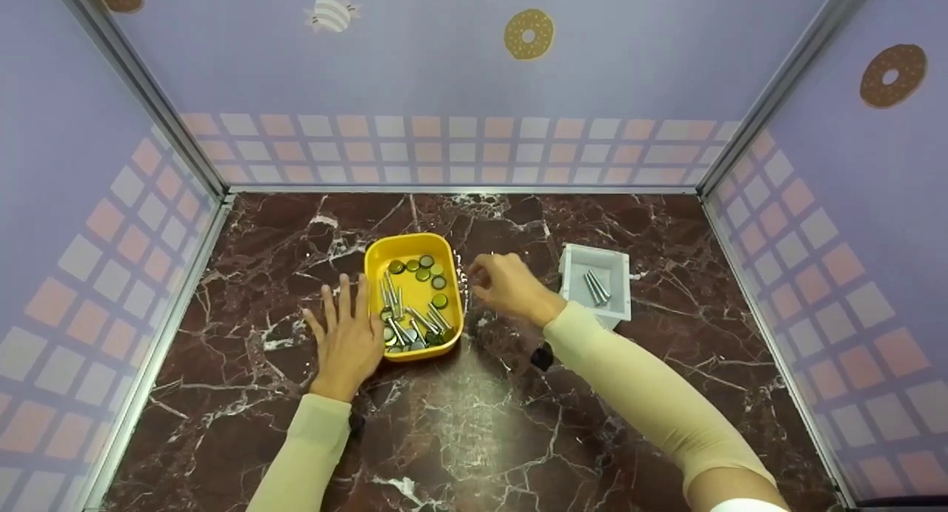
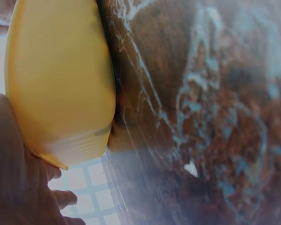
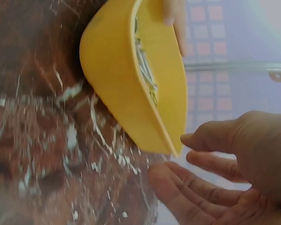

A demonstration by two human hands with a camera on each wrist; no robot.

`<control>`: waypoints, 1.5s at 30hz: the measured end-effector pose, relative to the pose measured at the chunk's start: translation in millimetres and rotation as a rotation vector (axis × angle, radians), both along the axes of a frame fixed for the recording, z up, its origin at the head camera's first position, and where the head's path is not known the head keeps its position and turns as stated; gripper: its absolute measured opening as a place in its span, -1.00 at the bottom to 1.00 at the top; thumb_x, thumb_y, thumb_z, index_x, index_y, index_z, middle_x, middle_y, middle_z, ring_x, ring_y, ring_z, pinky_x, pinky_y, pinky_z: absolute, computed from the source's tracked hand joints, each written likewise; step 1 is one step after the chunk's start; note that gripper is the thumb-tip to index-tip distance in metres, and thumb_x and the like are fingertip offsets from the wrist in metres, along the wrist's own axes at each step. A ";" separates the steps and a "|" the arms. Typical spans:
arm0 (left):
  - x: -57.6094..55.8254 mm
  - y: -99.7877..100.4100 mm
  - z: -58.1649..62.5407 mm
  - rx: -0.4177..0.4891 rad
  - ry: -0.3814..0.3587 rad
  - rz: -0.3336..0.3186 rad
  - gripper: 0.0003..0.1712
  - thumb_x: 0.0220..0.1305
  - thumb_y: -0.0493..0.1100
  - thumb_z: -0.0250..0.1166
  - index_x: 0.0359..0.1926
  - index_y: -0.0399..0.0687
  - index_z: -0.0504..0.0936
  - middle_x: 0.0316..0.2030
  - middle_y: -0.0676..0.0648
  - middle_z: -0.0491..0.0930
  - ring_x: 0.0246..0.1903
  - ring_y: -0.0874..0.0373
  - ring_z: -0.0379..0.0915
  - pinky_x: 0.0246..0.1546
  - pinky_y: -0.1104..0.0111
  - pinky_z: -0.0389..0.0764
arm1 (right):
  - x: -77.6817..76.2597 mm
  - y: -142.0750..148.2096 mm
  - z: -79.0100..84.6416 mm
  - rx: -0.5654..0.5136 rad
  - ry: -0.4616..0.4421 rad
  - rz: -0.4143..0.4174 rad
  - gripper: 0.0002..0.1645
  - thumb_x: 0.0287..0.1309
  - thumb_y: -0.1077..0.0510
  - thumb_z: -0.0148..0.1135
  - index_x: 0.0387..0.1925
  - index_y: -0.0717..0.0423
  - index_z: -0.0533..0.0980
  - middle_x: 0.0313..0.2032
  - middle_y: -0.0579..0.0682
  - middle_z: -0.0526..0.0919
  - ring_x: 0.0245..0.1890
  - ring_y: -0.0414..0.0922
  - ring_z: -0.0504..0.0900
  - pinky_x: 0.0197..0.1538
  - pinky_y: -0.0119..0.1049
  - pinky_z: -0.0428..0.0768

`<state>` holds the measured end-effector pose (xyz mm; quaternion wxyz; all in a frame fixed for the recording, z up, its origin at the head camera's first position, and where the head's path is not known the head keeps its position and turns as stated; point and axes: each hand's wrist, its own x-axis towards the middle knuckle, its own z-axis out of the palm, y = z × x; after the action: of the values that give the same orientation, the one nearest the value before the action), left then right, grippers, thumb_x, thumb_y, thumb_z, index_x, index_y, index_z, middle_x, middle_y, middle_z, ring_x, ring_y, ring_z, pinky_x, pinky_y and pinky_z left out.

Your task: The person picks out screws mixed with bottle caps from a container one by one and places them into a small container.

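A yellow plastic tub [image 1: 453,290] holds metal bolts [image 1: 421,321] and several round bottle caps [image 1: 440,301]. My left hand [image 1: 352,345] rests against the tub's left side with its fingers spread; in the left wrist view that hand [image 2: 9,168] touches the tub's rim [image 2: 61,84]. Just off the tub's right side, my right hand [image 1: 511,286] hangs in the air with loosely bent fingers. The right wrist view shows that hand [image 3: 220,173] beside the tub's corner [image 3: 112,61], thumb and fingers apart and nothing visible between them.
To the right stands a small pale grey box [image 1: 623,286] with a few bolts [image 1: 597,287] lying in it. Both containers are on a dark red marbled tabletop [image 1: 474,438]. Lilac panels [image 1: 444,75] with metal edging enclose the back and sides.
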<state>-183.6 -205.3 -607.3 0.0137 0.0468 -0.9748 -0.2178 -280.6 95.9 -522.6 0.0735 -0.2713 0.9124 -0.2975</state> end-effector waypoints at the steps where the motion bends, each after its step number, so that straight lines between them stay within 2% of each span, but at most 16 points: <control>1: 0.4 0.0 -0.9 -0.001 0.002 0.001 -0.15 0.87 0.03 -0.16 0.97 0.06 -0.17 0.94 -0.23 -0.37 0.91 -0.48 -0.50 0.78 -0.61 -0.49 | 0.5 -4.9 -2.4 -0.006 -0.001 0.020 -0.64 0.46 0.30 0.46 0.20 0.39 0.76 -0.02 0.29 0.95 -0.06 0.17 0.97 0.08 -0.01 0.96; 5: 2.3 0.7 -4.3 -0.008 0.008 0.002 -0.15 0.86 0.03 -0.15 0.96 0.05 -0.16 0.94 -0.26 -0.33 0.91 -0.50 -0.47 0.78 -0.62 -0.46 | 3.8 -22.3 -11.0 -0.018 0.029 0.073 -0.66 0.42 0.35 0.44 0.16 0.41 0.77 -0.09 0.29 0.94 -0.13 0.16 0.95 -0.01 0.00 0.95; 12: 2.8 0.9 -5.8 -0.017 0.007 0.003 -0.15 0.86 0.03 -0.15 0.97 0.06 -0.15 0.94 -0.26 -0.32 0.91 -0.50 -0.45 0.77 -0.63 -0.44 | 7.6 -48.9 -14.6 -0.007 0.090 0.102 -0.70 0.40 0.37 0.46 0.11 0.35 0.78 -0.05 0.33 0.89 -0.07 0.19 0.88 0.05 0.08 0.91; 19: 2.1 0.7 -6.0 -0.013 0.014 0.005 -0.14 0.85 0.04 -0.14 0.97 0.07 -0.15 0.94 -0.28 -0.29 0.91 -0.50 -0.43 0.77 -0.63 -0.45 | 7.7 -78.5 -15.6 0.052 0.054 0.141 -0.58 0.38 0.34 0.50 0.22 0.39 0.75 0.03 0.34 0.90 -0.01 0.19 0.89 0.10 0.05 0.91; 22: 1.9 0.8 -5.7 -0.011 0.014 0.003 -0.14 0.85 0.04 -0.14 0.97 0.07 -0.15 0.94 -0.29 -0.28 0.91 -0.50 -0.43 0.77 -0.63 -0.45 | 2.4 -90.6 -22.7 0.075 0.021 0.171 -0.55 0.37 0.32 0.56 0.22 0.45 0.73 0.09 0.40 0.89 0.06 0.25 0.90 0.18 0.10 0.91; 23: 2.0 0.7 -5.5 -0.013 0.012 0.004 -0.14 0.85 0.04 -0.14 0.97 0.07 -0.16 0.94 -0.29 -0.27 0.91 -0.50 -0.43 0.77 -0.63 -0.45 | -1.7 -94.7 -28.6 0.091 0.018 0.180 -0.54 0.37 0.30 0.57 0.22 0.46 0.73 0.12 0.40 0.89 0.09 0.26 0.90 0.21 0.08 0.91; 26: 2.1 0.6 -4.2 -0.014 0.013 0.006 -0.14 0.85 0.03 -0.14 0.97 0.07 -0.16 0.94 -0.31 -0.23 0.90 -0.51 -0.43 0.77 -0.64 -0.46 | -34.0 -108.3 -85.1 0.146 0.063 0.195 -0.51 0.37 0.13 0.62 0.21 0.32 0.76 0.11 0.26 0.92 0.09 0.18 0.92 0.20 -0.01 0.92; 30: 1.2 0.5 -2.1 -0.003 0.016 0.008 -0.14 0.85 0.03 -0.12 0.97 0.09 -0.16 0.93 -0.32 -0.21 0.91 -0.51 -0.45 0.76 -0.64 -0.49 | -61.9 -122.1 -136.5 0.230 0.088 0.175 -0.50 0.29 -0.01 0.63 0.20 0.08 0.78 0.06 0.02 0.94 0.00 -0.02 0.90 0.07 -0.17 0.90; 34: 0.2 0.8 -0.6 0.008 0.021 0.009 -0.14 0.85 0.03 -0.12 0.97 0.11 -0.16 0.94 -0.31 -0.21 0.91 -0.50 -0.45 0.76 -0.64 -0.50 | -29.9 -128.7 -78.8 0.366 -0.041 0.132 -0.57 0.37 0.09 0.60 0.20 0.10 0.77 0.04 0.02 0.92 0.01 0.00 0.86 0.09 -0.11 0.89; 35: 0.1 0.9 -0.3 0.009 0.022 0.009 -0.14 0.84 0.03 -0.12 0.97 0.11 -0.16 0.94 -0.31 -0.21 0.91 -0.50 -0.44 0.76 -0.64 -0.49 | -24.1 -131.0 -69.5 0.396 -0.052 0.121 -0.63 0.37 0.11 0.60 0.14 0.09 0.77 -0.02 0.00 0.91 -0.03 0.00 0.84 0.06 -0.10 0.88; 37: -0.1 0.9 -0.1 0.010 0.023 0.009 -0.14 0.84 0.02 -0.13 0.97 0.11 -0.15 0.94 -0.31 -0.20 0.91 -0.50 -0.43 0.76 -0.64 -0.48 | -6.4 -131.3 -36.8 0.444 -0.102 0.115 -0.77 0.39 0.20 0.57 0.02 0.10 0.75 -0.15 -0.01 0.85 -0.11 0.00 0.77 0.00 -0.08 0.83; 38: -0.1 0.8 -0.1 0.011 0.024 0.009 -0.14 0.84 0.01 -0.13 0.97 0.12 -0.15 0.94 -0.31 -0.20 0.91 -0.50 -0.43 0.76 -0.65 -0.48 | -6.2 -132.8 -38.5 0.458 -0.089 0.115 -0.83 0.36 0.23 0.56 -0.07 0.08 0.73 -0.24 -0.04 0.79 -0.17 0.00 0.72 -0.08 -0.08 0.79; 40: -0.2 0.6 -0.3 0.012 0.022 0.008 -0.14 0.84 0.01 -0.13 0.97 0.12 -0.15 0.94 -0.31 -0.19 0.91 -0.50 -0.42 0.76 -0.65 -0.47 | -10.3 -135.9 -51.1 0.471 -0.060 0.117 -0.82 0.30 0.27 0.55 -0.15 0.05 0.68 -0.32 -0.07 0.73 -0.24 -0.02 0.67 -0.17 -0.11 0.73; 42: 0.1 0.1 -0.7 0.009 0.017 0.009 -0.14 0.84 0.01 -0.13 0.97 0.12 -0.15 0.94 -0.31 -0.19 0.91 -0.50 -0.42 0.76 -0.64 -0.47 | -11.4 -138.8 -57.7 0.495 -0.055 0.129 -0.80 0.32 0.26 0.54 -0.10 0.07 0.66 -0.28 -0.04 0.76 -0.21 0.00 0.71 -0.16 -0.10 0.76; 43: 0.4 -0.2 -0.9 0.008 0.015 0.010 -0.14 0.84 0.02 -0.13 0.97 0.12 -0.15 0.93 -0.31 -0.19 0.91 -0.50 -0.42 0.76 -0.64 -0.47 | -14.0 -140.7 -66.2 0.499 -0.034 0.133 -0.78 0.30 0.25 0.54 -0.10 0.06 0.65 -0.27 -0.04 0.78 -0.20 0.00 0.73 -0.18 -0.11 0.76; 45: 1.0 -0.9 -1.5 0.009 0.013 0.011 -0.14 0.84 0.02 -0.12 0.97 0.12 -0.14 0.93 -0.32 -0.19 0.91 -0.51 -0.41 0.76 -0.65 -0.46 | -14.4 -143.1 -71.4 0.505 -0.053 0.138 -0.71 0.35 0.23 0.55 0.04 0.08 0.67 -0.14 0.02 0.85 -0.11 0.02 0.80 -0.11 -0.09 0.84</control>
<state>-182.6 -206.2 -608.8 0.0209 0.0509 -0.9734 -0.2222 -295.0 -47.2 -594.0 0.1829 -0.2979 0.9349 -0.0618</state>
